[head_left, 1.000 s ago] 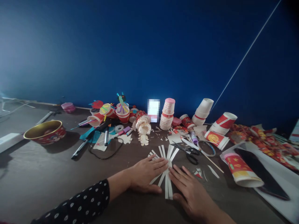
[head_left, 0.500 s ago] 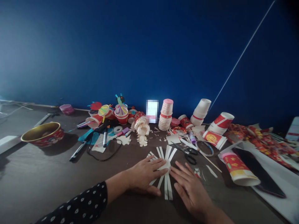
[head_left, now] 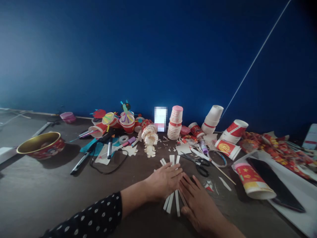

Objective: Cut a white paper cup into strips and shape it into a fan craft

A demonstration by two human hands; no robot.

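White paper strips fan out from a centre on the dark table, their ends showing above and below my hands. My left hand lies over the middle and left of the strips, palm down, with fingers extended to the right and covering the centre. At the right side, my right hand rests with its fingers stretched out, its fingertips at those of my left hand. Neither hand grips anything. Black scissors lie just beyond my right hand, and paper scraps are to its right.
Stacked paper cups stand near the blue wall. A curled cut-paper piece lies left of them. A gold-rimmed bowl and a marker are at left. On the right are a red cup and a dark phone.
My left hand has moved right over the centre of the strips, and my right hand has shifted slightly left against it. The strips have turned a little.
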